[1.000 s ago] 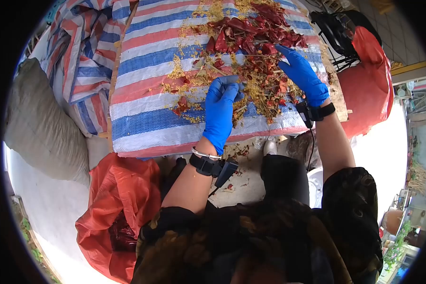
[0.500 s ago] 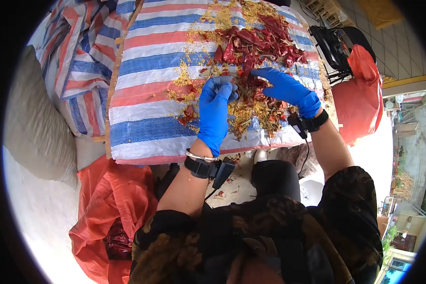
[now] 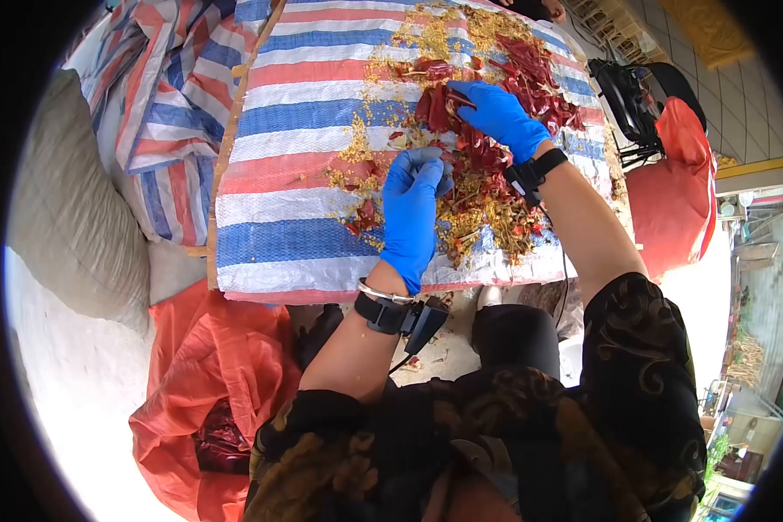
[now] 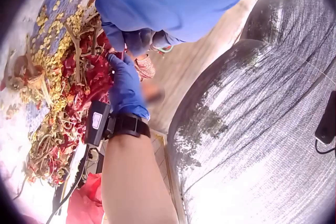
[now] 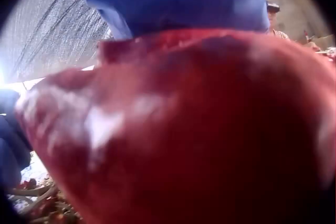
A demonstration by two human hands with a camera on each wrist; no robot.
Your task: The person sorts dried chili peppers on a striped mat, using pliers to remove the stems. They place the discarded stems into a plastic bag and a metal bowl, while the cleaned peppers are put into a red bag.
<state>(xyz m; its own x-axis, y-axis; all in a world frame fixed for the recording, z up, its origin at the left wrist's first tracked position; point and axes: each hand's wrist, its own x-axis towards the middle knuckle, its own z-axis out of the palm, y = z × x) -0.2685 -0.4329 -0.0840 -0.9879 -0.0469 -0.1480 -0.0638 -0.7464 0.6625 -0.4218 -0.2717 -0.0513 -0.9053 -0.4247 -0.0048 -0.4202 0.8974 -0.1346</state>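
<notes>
Peppers (image 3: 527, 68) lie right and far on the striped sheet (image 3: 278, 239); the right hand (image 3: 506, 120) grips one, whose thin skin could crack if squeezed hard. The left hand (image 3: 411, 213) has curled fingers, any hold unclear

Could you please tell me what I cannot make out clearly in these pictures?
- Head view: what the left hand may be pinching; its curled fingers hide it.
- Right wrist view: the right hand's fingertips, behind the blurred red pepper.
- Head view: the grey sack's contents, covered by its fabric.
- Head view: another person, cut off by the top edge.
</notes>
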